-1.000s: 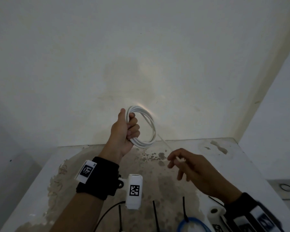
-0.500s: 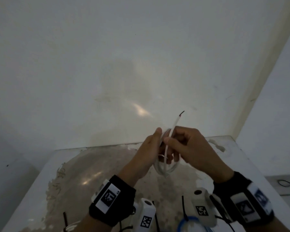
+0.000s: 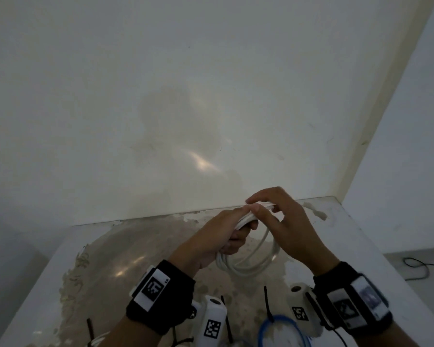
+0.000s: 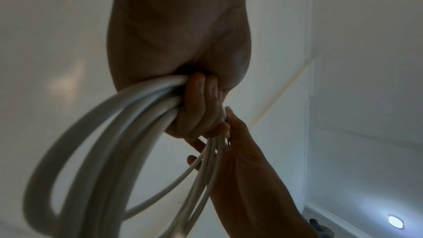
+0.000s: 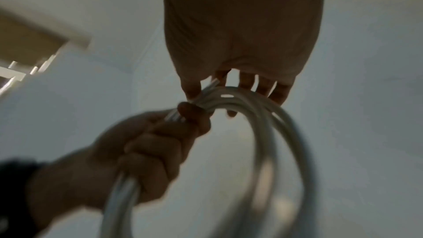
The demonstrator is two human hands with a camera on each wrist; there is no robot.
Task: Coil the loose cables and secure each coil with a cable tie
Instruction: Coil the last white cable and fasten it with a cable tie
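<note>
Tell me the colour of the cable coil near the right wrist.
The cable coil is blue, lying on the table. The head view shows it best.

The left hand (image 4: pixel 181 46) is hanging down from the top and its fingers (image 4: pixel 196 104) are curling tight around a bunch of white cable (image 4: pixel 119 151) loops. The loops are drooping low to the left and looking blurry. The right hand (image 4: pixel 238 160) is reaching up from below and is touching the thin strands just under the left fingers. A white wall (image 4: pixel 366 61) is standing behind them.
</note>
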